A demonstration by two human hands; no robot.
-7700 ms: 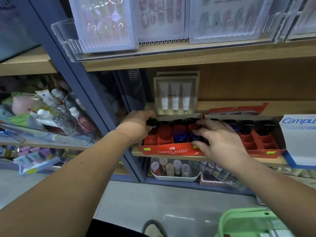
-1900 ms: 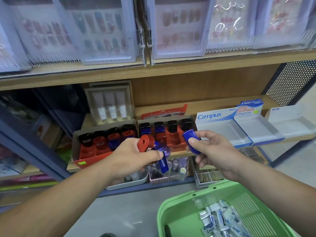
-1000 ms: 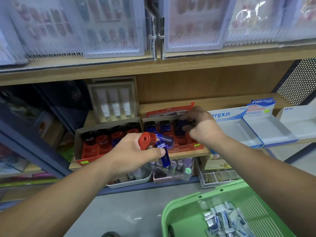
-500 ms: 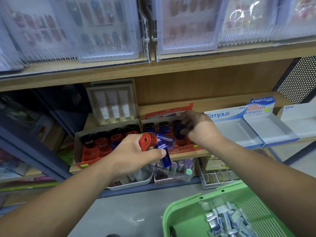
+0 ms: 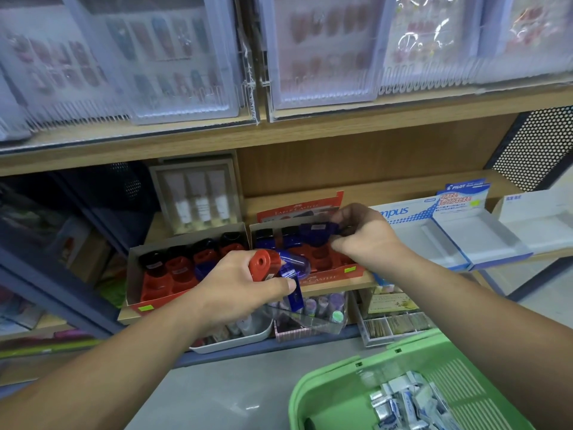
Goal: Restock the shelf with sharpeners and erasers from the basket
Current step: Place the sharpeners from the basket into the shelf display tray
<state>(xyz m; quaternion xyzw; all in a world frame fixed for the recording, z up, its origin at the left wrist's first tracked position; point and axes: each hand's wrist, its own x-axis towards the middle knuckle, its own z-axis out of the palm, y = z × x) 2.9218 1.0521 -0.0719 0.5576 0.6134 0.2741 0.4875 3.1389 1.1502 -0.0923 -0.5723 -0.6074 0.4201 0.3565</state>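
Sideways, a blue sharpener [image 5: 316,232] sits pinched by right hand [image 5: 369,240] fingers; left hand [image 5: 235,287] clutches red sharpener [image 5: 263,268].

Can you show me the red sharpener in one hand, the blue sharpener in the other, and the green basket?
red sharpener [image 5: 259,271]: head view, on its round end beside the hole.
blue sharpener [image 5: 314,235]: head view, on its dark body.
green basket [image 5: 336,375]: head view, on its near left rim.

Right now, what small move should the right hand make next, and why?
Probably press the blue sharpener, pinched in the right hand, down into a free slot of the right tray beside the two blue ones seated there; it hangs above that row.
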